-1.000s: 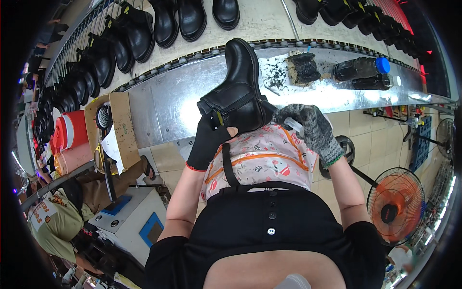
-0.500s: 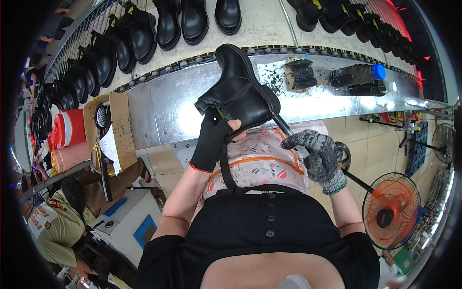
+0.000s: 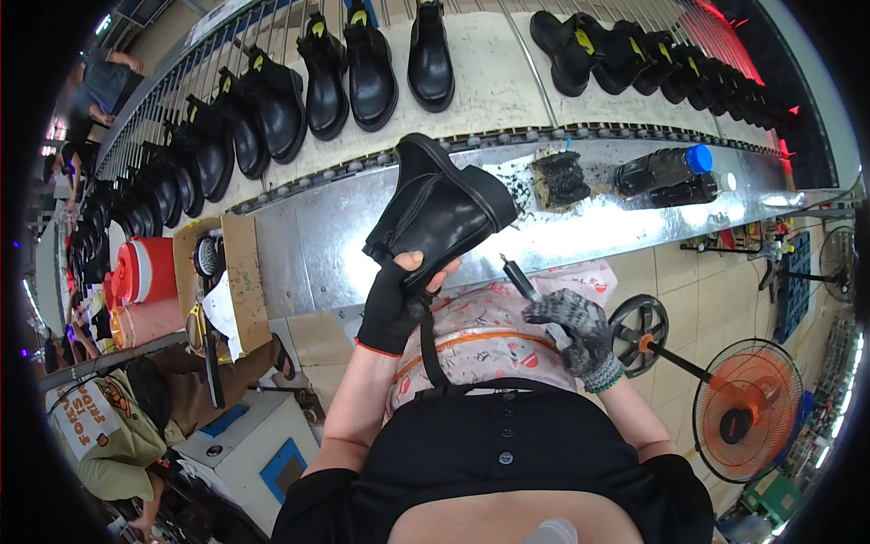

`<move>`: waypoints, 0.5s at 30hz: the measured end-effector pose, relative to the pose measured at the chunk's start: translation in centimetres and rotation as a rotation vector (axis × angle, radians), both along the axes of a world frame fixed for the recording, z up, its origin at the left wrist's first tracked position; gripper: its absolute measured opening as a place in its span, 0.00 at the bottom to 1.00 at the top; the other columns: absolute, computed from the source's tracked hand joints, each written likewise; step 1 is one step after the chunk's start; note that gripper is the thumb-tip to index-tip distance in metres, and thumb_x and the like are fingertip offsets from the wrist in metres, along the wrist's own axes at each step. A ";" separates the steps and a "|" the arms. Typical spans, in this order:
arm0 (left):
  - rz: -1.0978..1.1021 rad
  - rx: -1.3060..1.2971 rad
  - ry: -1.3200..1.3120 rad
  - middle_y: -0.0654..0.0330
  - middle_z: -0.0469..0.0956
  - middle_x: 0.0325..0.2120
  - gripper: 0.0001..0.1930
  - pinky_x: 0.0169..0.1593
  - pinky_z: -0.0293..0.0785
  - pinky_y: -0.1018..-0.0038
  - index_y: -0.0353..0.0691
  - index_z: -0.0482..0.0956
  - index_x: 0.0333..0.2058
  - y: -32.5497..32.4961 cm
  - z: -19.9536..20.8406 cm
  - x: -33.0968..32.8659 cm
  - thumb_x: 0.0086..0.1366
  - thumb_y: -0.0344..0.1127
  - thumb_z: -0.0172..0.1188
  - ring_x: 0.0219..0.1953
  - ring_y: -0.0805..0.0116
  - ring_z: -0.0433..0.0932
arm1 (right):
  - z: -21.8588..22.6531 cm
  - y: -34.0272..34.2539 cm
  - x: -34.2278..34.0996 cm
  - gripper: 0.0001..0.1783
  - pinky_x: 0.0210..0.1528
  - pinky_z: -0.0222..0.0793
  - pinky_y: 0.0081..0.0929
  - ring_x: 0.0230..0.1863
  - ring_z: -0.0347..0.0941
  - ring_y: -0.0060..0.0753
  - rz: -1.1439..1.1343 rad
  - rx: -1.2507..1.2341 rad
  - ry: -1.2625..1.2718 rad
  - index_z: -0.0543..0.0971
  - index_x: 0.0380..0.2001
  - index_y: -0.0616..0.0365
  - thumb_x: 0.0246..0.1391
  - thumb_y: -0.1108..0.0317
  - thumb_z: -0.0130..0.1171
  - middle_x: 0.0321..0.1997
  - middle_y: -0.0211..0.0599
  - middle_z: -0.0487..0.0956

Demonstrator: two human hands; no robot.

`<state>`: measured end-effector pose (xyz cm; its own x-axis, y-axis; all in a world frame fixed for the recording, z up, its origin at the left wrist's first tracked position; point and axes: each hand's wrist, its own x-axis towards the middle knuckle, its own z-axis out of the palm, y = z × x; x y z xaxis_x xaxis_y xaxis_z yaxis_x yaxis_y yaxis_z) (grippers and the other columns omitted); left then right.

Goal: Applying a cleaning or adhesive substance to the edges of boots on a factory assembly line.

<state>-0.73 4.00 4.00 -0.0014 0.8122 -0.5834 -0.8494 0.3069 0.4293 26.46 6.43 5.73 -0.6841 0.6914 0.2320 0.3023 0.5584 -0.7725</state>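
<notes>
A black ankle boot point(image 3: 444, 213) is held tilted above the near edge of the metal bench, its sole edge facing right. My left hand point(image 3: 399, 299), in a black glove with bare fingertips showing, is closed on the boot's upper. My right hand point(image 3: 580, 335), in a grey knitted glove, is closed round a dark pen-like tool point(image 3: 520, 279). The tool's small metal tip points up and left, apart from the boot. Its exact kind I cannot make out. A patterned pink apron point(image 3: 489, 331) covers my lap.
Rows of black boots point(image 3: 372, 77) stand on the conveyor point(image 3: 498, 86) beyond the metal bench point(image 3: 299, 245). On the bench lie a blackened block point(image 3: 560, 179) and two dark bottles point(image 3: 660, 170). Left is a cardboard box point(image 3: 245, 281) with scissors; right, an orange fan point(image 3: 748, 412). Another person point(image 3: 109, 426) sits lower left.
The tool has drawn away from the boot's sole edge, where its tip was before. The boot has turned in my left hand. The whole view has shifted slightly.
</notes>
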 end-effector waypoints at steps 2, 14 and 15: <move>-0.008 0.020 -0.016 0.41 0.76 0.38 0.22 0.30 0.81 0.80 0.23 0.67 0.48 0.3 -0.4 -0.5 0.55 0.30 0.54 0.36 0.56 0.81 | -0.6 -0.8 0.2 0.17 0.31 0.71 0.23 0.29 0.75 0.28 -0.262 -0.271 0.132 0.70 0.48 0.63 0.55 0.73 0.51 0.36 0.38 0.77; -0.247 0.270 0.424 0.56 0.76 0.30 0.14 0.21 0.76 0.76 0.36 0.71 0.41 18.7 -0.2 -0.9 0.56 0.32 0.56 0.24 0.58 0.80 | -10.2 1.2 1.2 0.37 0.42 0.70 0.21 0.45 0.70 0.25 -0.594 -0.399 0.152 0.45 0.65 0.59 0.55 0.75 0.48 0.58 0.40 0.66; -0.328 0.258 0.435 0.56 0.75 0.29 0.14 0.23 0.78 0.74 0.36 0.71 0.40 22.0 -0.6 -1.2 0.55 0.33 0.58 0.24 0.59 0.80 | -11.2 1.7 1.3 0.37 0.42 0.70 0.21 0.45 0.70 0.25 -0.604 -0.389 0.160 0.45 0.65 0.59 0.55 0.75 0.48 0.58 0.40 0.66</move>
